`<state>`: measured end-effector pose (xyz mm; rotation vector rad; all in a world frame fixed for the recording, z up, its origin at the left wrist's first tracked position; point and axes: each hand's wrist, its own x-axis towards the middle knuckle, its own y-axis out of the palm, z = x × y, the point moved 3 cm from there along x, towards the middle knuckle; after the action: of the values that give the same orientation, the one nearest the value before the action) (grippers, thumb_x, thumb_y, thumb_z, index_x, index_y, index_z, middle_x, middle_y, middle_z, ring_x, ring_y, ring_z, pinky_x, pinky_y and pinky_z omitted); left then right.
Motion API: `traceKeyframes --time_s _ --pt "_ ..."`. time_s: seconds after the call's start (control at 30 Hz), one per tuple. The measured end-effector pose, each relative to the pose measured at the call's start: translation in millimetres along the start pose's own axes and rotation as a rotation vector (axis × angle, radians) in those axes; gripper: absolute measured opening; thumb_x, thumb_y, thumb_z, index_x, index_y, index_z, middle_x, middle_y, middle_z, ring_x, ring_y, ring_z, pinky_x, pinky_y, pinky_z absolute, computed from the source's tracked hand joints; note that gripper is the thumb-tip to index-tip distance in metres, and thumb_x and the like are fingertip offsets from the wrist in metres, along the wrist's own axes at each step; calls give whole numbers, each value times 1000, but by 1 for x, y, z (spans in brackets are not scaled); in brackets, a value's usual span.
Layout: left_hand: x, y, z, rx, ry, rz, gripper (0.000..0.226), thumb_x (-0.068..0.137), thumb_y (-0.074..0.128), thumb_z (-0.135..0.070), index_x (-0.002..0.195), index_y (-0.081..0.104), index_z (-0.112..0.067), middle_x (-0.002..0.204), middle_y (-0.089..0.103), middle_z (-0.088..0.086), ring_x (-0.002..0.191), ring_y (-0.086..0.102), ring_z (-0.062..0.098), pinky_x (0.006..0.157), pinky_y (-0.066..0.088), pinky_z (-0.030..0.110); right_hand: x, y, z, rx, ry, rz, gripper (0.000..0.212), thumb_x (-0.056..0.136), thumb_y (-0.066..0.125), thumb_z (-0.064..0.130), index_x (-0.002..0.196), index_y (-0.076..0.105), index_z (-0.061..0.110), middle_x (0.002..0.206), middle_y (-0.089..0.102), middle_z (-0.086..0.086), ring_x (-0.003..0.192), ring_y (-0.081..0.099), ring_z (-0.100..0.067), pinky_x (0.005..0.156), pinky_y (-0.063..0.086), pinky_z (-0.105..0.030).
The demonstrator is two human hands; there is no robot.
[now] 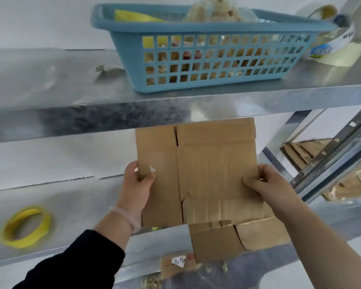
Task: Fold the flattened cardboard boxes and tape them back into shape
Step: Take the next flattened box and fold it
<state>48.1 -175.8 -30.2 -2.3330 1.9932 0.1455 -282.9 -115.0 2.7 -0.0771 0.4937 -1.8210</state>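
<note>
A flattened brown cardboard box [213, 163] hangs upright in front of the metal shelves, its flaps spread above and below. My left hand [138, 185] grips its left edge, thumb on the front face. My right hand [267, 182] pinches its right edge, thumb pressed on the front. The lower flaps [217, 240] bend toward me. A yellow tape roll [25, 226] lies flat on the middle shelf at the left. A pale tape roll [329, 34] stands on the top shelf at the right.
A blue plastic basket [213, 84] with mixed contents sits on the top metal shelf [175, 105]. More flattened cardboard [313, 151] is stacked behind the shelf frame at the right. A labelled cardboard piece [175, 263] lies on a lower shelf below the box.
</note>
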Motion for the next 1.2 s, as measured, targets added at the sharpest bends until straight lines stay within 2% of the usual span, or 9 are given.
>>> traceKeyframes --time_s 0.23,0.33,0.43,0.53,0.7,0.77,0.9,1.03,1.2 --pt "-6 -136 -25 210 231 -141 41 90 59 -1 105 52 -38 101 62 -12 94 59 6 75 43 15 -25 123 43 -42 -224 198 47 77 74 50 116 48 46 104 63 28 98 62 0 79 55 -29" --pt "-10 -183 -30 229 243 -201 39 93 57 -8 113 54 -40 110 60 -18 104 56 -1 76 42 7 -35 174 57 -13 -278 291 46 76 73 52 115 48 45 106 62 27 103 61 -2 82 57 -29" --pt "-14 -217 -28 154 154 -188 25 99 50 -29 117 62 -40 116 65 -16 107 58 -5 91 43 17 -44 214 67 -67 -335 342 47 79 74 44 114 44 56 110 59 30 107 59 -1 88 56 -27" --pt "-13 -232 -21 41 14 -96 38 100 38 -47 129 58 -34 125 64 -8 114 59 5 100 44 32 -54 244 72 -80 -397 363 58 80 77 35 113 40 67 115 55 37 111 55 5 93 53 -24" --pt "-6 -240 -15 39 -116 -40 52 93 41 -61 133 52 -30 135 56 5 127 52 26 107 41 45 -67 271 73 -77 -375 401 81 65 67 75 135 35 50 131 52 23 121 52 -4 99 51 -40" --pt "-2 -239 -19 -83 -146 7 61 85 47 -68 129 59 -27 133 59 7 124 54 24 106 41 47 -68 273 77 -113 -383 405 92 61 62 85 140 26 53 133 48 27 123 51 -5 99 52 -38" --pt "15 -246 -39 -120 15 0 38 85 50 -47 122 54 -57 133 57 -11 116 55 11 86 47 35 -63 271 89 -80 -434 335 100 66 66 76 146 9 59 127 44 43 117 54 3 85 55 -22" --pt "25 -254 -54 -103 65 40 36 79 56 -50 115 57 -49 119 62 -9 97 58 13 70 47 30 -61 276 97 -86 -485 322 93 71 67 67 144 10 62 127 42 45 117 52 6 85 53 -19" --pt "40 -260 -73 190 152 -50 28 87 63 -15 105 59 -36 111 66 -10 104 63 11 80 50 30 -73 271 120 104 -651 167 39 96 40 42 133 40 53 126 49 38 120 48 9 91 43 -8"
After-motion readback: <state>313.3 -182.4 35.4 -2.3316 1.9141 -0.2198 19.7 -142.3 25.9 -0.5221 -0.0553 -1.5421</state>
